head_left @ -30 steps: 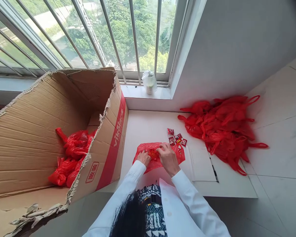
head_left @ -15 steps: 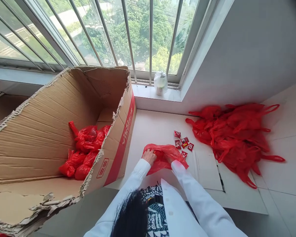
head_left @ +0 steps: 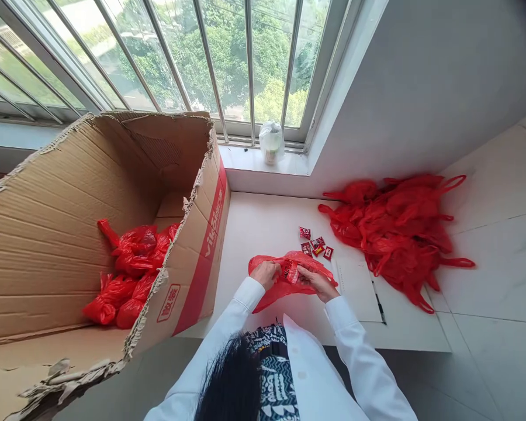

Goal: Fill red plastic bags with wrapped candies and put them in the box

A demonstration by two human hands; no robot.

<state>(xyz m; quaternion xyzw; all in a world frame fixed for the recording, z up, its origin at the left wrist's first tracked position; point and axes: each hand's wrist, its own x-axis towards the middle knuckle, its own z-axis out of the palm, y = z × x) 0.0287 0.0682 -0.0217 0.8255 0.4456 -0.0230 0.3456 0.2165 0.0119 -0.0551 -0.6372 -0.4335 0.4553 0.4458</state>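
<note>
A thin red plastic bag (head_left: 263,301) lies spread over the white table in front of me. My left hand (head_left: 266,273) is closed on the bag's left side, fingers curled into the plastic. At the bag's middle, my right hand (head_left: 318,282) pinches a small red-and-white snack packet (head_left: 291,272) between thumb and fingers. Just beyond the bag, several small red packets (head_left: 318,242) lie loose on the table.
At left stands a large, ragged-edged cardboard box (head_left: 193,257) with several tied red bags (head_left: 135,251) inside. A heap of red plastic bags (head_left: 398,228) lies at right. Paper (head_left: 355,292) and a black pen (head_left: 379,303) sit nearby; a clear bagged item (head_left: 272,143) stands on the windowsill.
My right hand, earlier hidden by the bag, now shows with a packet in its fingers. The loose packet nearest the bag no longer shows on the table. The view has shifted right.
</note>
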